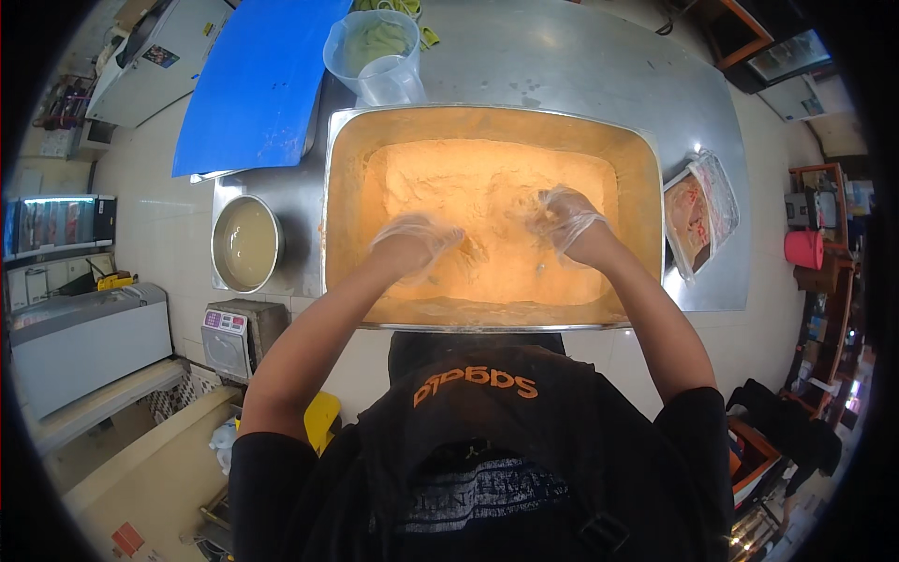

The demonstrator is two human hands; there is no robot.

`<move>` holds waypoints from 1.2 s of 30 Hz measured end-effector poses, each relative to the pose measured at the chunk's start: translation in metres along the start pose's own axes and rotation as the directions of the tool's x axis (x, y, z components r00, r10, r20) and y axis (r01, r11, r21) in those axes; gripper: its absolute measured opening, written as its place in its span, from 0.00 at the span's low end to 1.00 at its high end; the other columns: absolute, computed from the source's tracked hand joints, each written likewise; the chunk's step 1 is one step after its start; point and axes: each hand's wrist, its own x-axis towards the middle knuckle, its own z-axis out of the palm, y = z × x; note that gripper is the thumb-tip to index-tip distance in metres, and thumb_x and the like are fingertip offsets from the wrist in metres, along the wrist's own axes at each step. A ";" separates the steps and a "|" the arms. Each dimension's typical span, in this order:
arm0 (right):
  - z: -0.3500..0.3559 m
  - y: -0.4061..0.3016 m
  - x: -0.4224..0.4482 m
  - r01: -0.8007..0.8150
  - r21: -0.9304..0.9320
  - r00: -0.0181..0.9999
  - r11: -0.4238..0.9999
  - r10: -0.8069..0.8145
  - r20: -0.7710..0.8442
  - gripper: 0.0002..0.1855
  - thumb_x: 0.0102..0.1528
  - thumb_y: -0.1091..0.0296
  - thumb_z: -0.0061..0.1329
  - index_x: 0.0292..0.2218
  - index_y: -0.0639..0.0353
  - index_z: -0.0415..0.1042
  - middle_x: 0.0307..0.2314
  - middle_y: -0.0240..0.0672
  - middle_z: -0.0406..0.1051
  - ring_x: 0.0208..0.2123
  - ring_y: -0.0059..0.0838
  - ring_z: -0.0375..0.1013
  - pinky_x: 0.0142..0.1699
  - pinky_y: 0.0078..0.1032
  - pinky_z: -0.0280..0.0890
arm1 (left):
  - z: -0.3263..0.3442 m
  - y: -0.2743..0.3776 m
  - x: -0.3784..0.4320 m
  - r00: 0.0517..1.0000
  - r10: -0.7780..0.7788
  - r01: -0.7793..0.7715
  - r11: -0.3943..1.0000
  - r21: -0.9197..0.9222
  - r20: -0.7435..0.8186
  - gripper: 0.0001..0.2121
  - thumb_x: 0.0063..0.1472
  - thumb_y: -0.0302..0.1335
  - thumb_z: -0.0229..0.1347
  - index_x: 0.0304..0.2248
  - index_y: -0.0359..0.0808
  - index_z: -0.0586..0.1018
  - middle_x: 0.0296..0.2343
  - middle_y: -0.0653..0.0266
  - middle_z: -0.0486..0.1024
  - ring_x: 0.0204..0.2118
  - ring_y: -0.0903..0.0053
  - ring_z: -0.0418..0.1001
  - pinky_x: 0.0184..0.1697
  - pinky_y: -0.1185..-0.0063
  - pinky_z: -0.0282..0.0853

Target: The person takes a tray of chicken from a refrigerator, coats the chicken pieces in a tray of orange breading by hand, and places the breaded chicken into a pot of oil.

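A deep rectangular metal pan (653,232) stands before me at the table's edge, with a thick bed of orange-tinted flour-like powder (449,168) inside. Both my hands wear clear plastic gloves. My left hand (421,242) is low over the powder in the left-centre, its blurred fingertips pointing right at a disturbed patch. On the right, my right hand (572,214) reaches down with its fingers at a lumpy, powder-coated mass (527,214). Whether the fingers grip anything is hidden by powder and crinkled plastic.
A round metal bowl of cloudy liquid (249,242) stands left of the pan. Behind are a blue board (253,91) and a clear plastic jug (372,53). A plastic-lined container of raw meat-like pieces (692,218) sits right, on the steel table (576,56). A scale (226,341) stands lower left.
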 end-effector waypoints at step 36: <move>0.044 0.062 -0.024 -0.062 -0.640 0.918 0.766 0.295 0.264 0.07 0.46 0.72 0.45 0.30 0.62 0.71 0.30 0.49 0.71 0.35 0.46 0.71 0.37 0.35 0.66 | 0.028 -0.001 0.022 0.979 0.194 -0.196 0.980 -0.026 -0.056 0.13 0.53 0.27 0.52 0.38 0.33 0.74 0.34 0.53 0.74 0.36 0.62 0.71 0.40 0.74 0.66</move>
